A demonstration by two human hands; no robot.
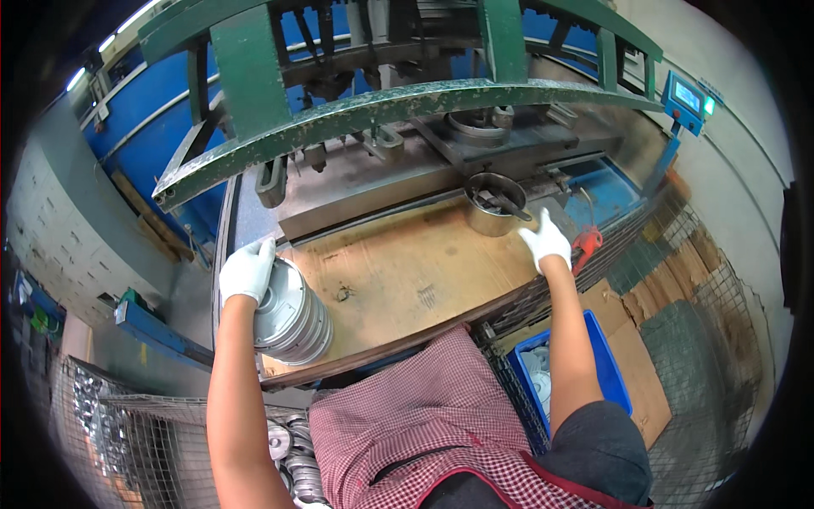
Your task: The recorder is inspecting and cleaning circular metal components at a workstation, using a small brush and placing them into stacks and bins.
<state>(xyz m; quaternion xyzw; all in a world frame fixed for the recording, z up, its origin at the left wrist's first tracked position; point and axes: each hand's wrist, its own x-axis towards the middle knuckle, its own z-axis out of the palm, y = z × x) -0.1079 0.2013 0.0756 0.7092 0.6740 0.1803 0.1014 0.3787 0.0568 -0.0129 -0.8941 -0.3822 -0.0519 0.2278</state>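
My left hand (247,271), in a white glove, is at the upper left edge of a stack of round silver metal parts (287,307). Its fingers lie close together against the rim of the top part; their undersides are hidden. The stack stands at the left end of the brown work board (381,280). My right hand (547,243), also gloved in white, is open with thumb and fingers apart. It hovers by the handle of a metal pot (490,222), which holds dark pieces, and I see nothing in its grasp.
A green press frame (407,106) spans the far side above a steel bed (365,204). Right of my right hand is a red-orange object (587,244). A blue bin (606,360) with metal parts sits below my right arm. A control panel (685,100) stands far right.
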